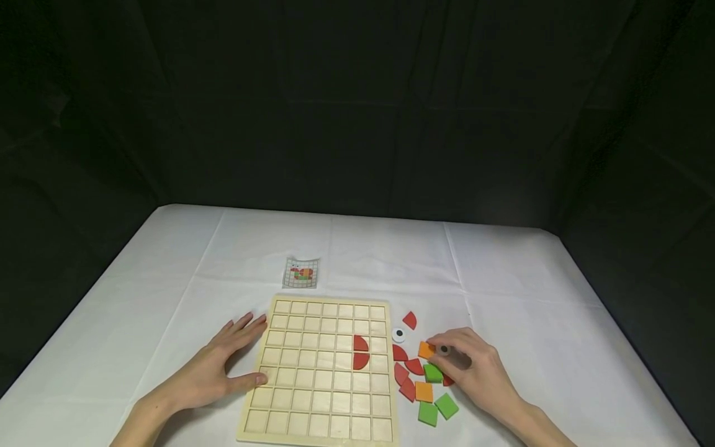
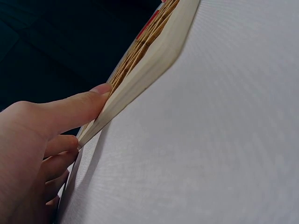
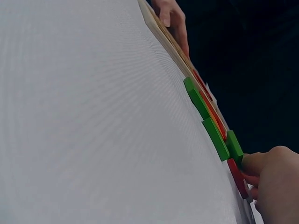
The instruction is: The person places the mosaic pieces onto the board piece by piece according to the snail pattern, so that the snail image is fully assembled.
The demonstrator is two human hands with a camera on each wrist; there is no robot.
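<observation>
Left grip [image 1: 216,363] spread on grid board [image 1: 324,379], two red quarter-circles [image 1: 360,361] in cells [image 1: 306,358], right grip [image 1: 485,375] pinching dark-centred disc [image 1: 444,349]

A creased white cloth [image 1: 514,285] covers the table [image 1: 223,267]; toward its far edge, left of the middle, lies a small card [image 1: 300,274]; farther from that edge lies the board [image 1: 306,377]. Scattered from the board toward the table's right edge lie red pieces [image 1: 414,366], orange pieces [image 1: 424,392], green pieces [image 1: 447,406] and a white disc [image 1: 398,335]; the disc lies near the board.
</observation>
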